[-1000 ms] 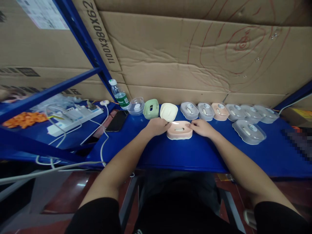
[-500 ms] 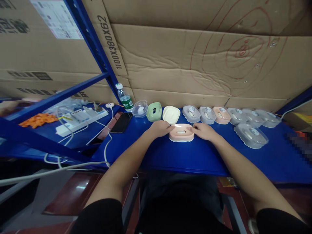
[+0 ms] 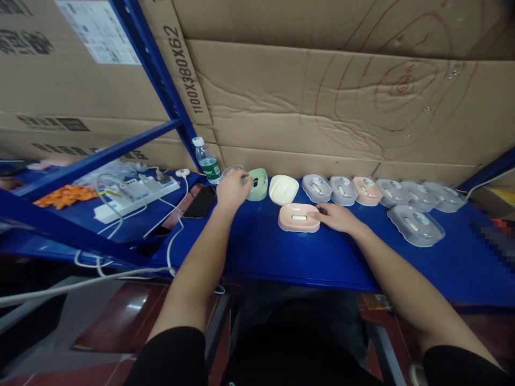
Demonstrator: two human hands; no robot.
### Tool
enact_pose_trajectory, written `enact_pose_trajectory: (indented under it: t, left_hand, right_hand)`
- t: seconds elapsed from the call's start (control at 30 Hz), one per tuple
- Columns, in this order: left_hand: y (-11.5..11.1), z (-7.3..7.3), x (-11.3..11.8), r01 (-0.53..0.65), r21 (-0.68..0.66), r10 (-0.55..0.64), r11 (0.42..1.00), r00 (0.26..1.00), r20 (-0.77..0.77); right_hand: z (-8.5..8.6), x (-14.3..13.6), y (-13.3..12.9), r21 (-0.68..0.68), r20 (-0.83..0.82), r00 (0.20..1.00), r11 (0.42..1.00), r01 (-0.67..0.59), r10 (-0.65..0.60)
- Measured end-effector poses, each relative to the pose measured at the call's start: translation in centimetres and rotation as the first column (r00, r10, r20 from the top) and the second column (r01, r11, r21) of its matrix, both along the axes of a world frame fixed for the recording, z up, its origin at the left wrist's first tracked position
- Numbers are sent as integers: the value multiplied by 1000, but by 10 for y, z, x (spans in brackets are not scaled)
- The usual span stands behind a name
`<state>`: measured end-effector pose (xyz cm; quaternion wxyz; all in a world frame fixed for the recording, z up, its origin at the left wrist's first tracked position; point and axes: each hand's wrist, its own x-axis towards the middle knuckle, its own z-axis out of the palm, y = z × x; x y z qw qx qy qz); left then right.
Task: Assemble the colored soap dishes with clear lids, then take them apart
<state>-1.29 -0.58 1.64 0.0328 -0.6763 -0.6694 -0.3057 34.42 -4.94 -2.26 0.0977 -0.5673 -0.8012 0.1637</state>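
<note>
On the blue table in front of me lies a pink oval plastic box (image 3: 298,218) with a white slot on top. My right hand (image 3: 338,217) grips its right end, thumb on the top. My left hand (image 3: 232,190) is farther left, fingers apart, over a clear plastic cover (image 3: 233,170) that it mostly hides. I cannot tell whether it touches the cover. Just right of that hand stands a green plastic piece (image 3: 259,185) with a dark opening. Beside it sits a cream-coloured shallow dish (image 3: 284,190).
Along the cardboard wall (image 3: 281,107) stand several grey boxes (image 3: 316,187) and another pink box (image 3: 367,190) under clear covers; one grey box (image 3: 416,225) sits nearer. At left are a water bottle (image 3: 209,163), a phone (image 3: 200,202), a power strip (image 3: 137,198) and loose cables.
My left hand has let go of the pink box and moved left and back to the clear cover. My right hand stays on the box.
</note>
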Motion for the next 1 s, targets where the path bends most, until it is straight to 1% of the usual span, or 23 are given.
enact_pose_trajectory:
  t: [0.03,0.07,0.1,0.17,0.2,0.27,0.37,0.43,0.57,0.63,0.67,0.73,0.83,0.9,0.97,1.0]
  left_hand:
    - [4,-1,-10,-56,-40,56,998,998,-5]
    - [8,-2,-19,-103,-108,102,989,995,-17]
    - [12,-4,-27,-131,-178,126,975,991,-40]
    - [18,-9,-36,-151,-290,134,945,988,-80]
    - [20,-11,-38,-152,-322,130,934,988,-89]
    - [23,-13,-39,-152,-344,132,927,988,-82]
    - [24,-14,-38,-169,-324,168,931,985,-31]
    - [23,-13,-37,-182,-286,193,941,981,12]
    - [21,-10,-38,-223,-135,240,965,963,126]
    - [21,-9,-36,-230,-29,231,973,953,194]
    - [20,-8,-33,-221,30,208,975,951,228]
    - [18,-6,-26,-162,155,110,975,948,298]
    - [10,-7,-9,-2,295,-120,955,911,395]
    - [0,-8,7,119,311,-253,943,862,439]
    - [-11,-10,25,265,264,-363,927,809,462]
    - [-16,-11,35,349,230,-417,909,778,470]
  right_hand:
    - [0,0,0,-1,-3,1000,1000,-6,6]
    - [0,1,0,-3,-6,1000,1000,-11,11]
    - [0,1,0,-4,-8,1000,1000,-16,16]
    - [1,1,0,-2,-8,1000,1000,-23,23]
    - [1,1,0,-2,-8,1000,1000,-25,25]
    - [1,1,0,-3,-10,1000,1000,-28,28]
    - [1,2,0,-6,-10,1000,1000,-30,29]
    - [1,2,0,-7,-3,1000,1000,-30,30]
    - [3,1,-2,-9,0,999,999,-35,35]
    - [4,1,-3,-8,0,1000,999,-31,31]
    - [4,0,-3,-4,-1,1000,1000,-26,26]
    - [5,0,-4,13,-20,1000,1000,-11,11]
    - [6,-1,-5,85,-121,992,996,38,-27]
    - [7,-1,-6,156,-220,974,984,84,-48]
    - [9,-2,-7,207,-318,947,971,120,-49]
    - [10,-3,-8,217,-364,930,968,129,-42]
